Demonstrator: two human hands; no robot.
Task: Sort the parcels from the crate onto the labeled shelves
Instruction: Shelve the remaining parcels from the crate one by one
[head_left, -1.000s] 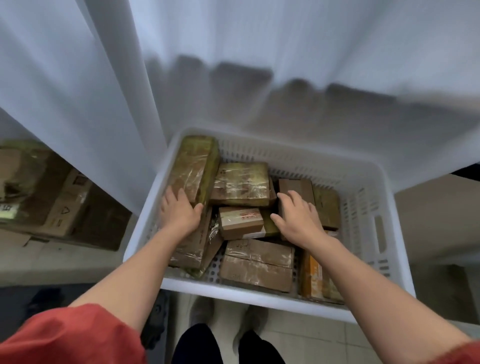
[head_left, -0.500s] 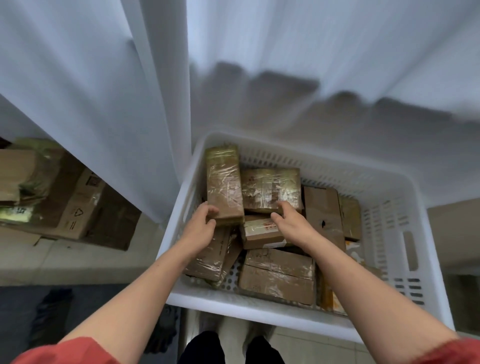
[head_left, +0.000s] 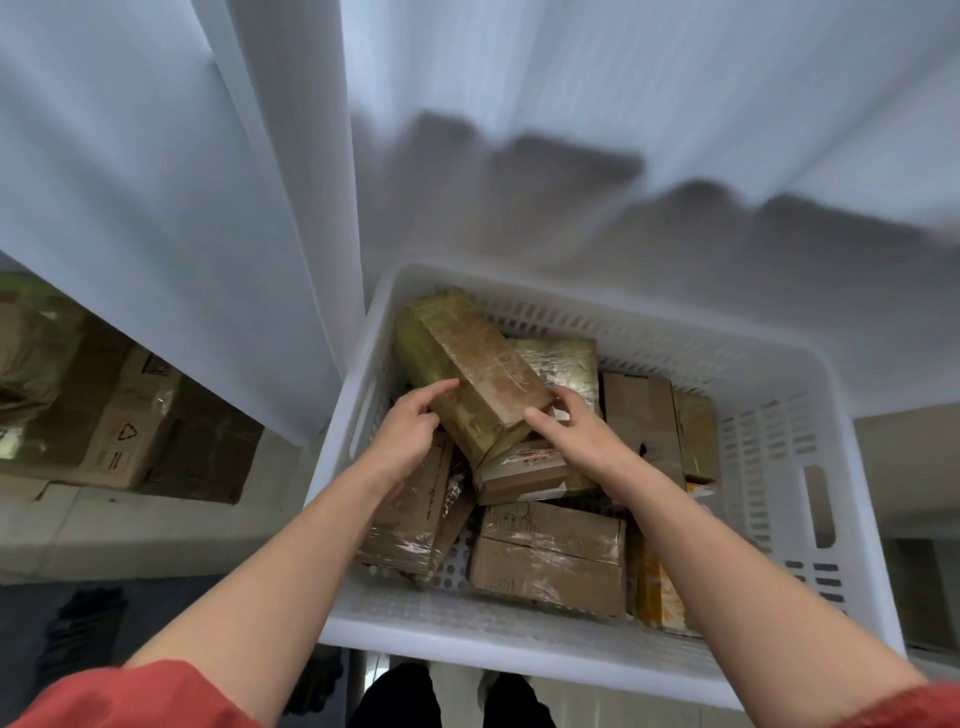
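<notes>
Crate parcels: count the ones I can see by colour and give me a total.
Greenish taped parcels: 3
Plain brown parcels: 3
Small parcel with red print: 1
Orange parcel: 1
Total: 8 visible; others may lie hidden underneath.

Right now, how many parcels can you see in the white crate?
8 at least: the long one both hands tilt up, a shiny one behind, two right, one small centre, front-left, front, orange. Others may hide underneath.
</notes>
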